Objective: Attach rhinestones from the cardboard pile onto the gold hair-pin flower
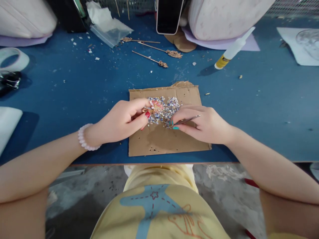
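A brown cardboard sheet (164, 139) lies on the blue table, with a heap of small shiny rhinestones (164, 108) on its upper half. My left hand (122, 121) is closed in a pinch on a small gold and pink ornament (152, 107) at the left edge of the heap. A bead bracelet is on that wrist. My right hand (201, 124) is closed around thin metal tweezers (185, 120), whose tip reaches into the lower part of the heap.
Gold hairpin sticks (159, 53) lie behind the cardboard, beside a plastic bag (109, 28), a phone (168, 16) and a glue tube (231, 49). A tape roll (12, 59) sits far left and white pouches at the back. The table's front edge runs just below the cardboard.
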`<state>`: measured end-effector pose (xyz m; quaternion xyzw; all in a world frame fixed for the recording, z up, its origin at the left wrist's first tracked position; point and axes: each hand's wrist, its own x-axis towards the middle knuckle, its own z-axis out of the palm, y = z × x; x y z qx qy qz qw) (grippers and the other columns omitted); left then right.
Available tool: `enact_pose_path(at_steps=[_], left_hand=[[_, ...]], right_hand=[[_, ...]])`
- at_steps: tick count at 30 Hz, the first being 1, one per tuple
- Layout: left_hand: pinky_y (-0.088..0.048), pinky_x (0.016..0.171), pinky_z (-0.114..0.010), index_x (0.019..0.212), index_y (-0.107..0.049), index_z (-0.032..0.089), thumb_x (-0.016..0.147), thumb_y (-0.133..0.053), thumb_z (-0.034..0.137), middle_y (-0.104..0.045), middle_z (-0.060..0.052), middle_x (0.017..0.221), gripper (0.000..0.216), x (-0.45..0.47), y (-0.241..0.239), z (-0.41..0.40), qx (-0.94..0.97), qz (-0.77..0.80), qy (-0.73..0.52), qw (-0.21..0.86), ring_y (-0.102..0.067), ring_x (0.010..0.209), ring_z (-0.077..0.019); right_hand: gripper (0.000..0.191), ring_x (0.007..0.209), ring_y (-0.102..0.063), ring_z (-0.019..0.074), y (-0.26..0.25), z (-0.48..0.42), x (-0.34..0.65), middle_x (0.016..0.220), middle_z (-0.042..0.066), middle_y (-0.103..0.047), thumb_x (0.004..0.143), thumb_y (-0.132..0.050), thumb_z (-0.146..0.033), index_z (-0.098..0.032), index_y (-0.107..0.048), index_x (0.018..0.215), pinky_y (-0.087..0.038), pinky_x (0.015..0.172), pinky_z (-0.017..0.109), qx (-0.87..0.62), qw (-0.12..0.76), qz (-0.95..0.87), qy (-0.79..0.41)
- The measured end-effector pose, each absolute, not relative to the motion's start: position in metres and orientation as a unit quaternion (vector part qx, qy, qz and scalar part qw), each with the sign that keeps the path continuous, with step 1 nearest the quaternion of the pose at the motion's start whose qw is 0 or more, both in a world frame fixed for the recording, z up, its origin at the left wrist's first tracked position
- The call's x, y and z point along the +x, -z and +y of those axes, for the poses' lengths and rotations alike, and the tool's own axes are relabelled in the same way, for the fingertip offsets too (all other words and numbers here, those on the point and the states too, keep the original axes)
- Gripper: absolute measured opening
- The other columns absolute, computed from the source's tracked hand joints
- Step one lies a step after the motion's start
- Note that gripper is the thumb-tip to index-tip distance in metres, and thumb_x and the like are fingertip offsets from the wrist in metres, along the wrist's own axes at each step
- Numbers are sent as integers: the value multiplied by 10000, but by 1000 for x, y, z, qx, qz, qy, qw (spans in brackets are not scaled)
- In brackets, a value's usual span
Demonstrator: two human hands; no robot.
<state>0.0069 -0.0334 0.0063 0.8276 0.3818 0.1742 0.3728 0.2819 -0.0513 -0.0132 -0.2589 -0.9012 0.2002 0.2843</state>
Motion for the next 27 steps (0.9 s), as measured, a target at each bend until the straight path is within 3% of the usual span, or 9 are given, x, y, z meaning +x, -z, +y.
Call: enact_pose_path(at_steps=[10, 16, 27], left_hand=[[-339, 461, -256, 832, -533, 229, 959, -451, 255, -563, 85, 521, 153, 8, -8, -30, 846, 365, -180, 345, -482, 417, -95], [-354, 464, -241, 910, -582, 211, 961, -461, 232, -578, 89, 545, 133, 8, -7, -30, 849, 356, -189, 343, -463, 424, -88], [-367, 478, -251, 1094, -705, 170, 950, -453, 232, -593, 84, 545, 297, 8, -4, -31, 859, 351, -182, 326, -483, 440, -104]], right_hand=[[133, 865, -744, 152, 17, -52, 284, 947, 62, -789, 1039, -573, -141, -176, -692, 993, -601, 806, 279, -299, 286, -886, -208], [137, 837, -757, 148, 22, -52, 276, 915, 53, -802, 1038, -601, -144, -171, -705, 953, -609, 816, 273, -320, 329, -869, -183], [149, 822, -765, 135, 29, -52, 267, 922, 50, -792, 1022, -593, -118, -163, -714, 946, -606, 808, 233, -337, 334, -857, -201]])
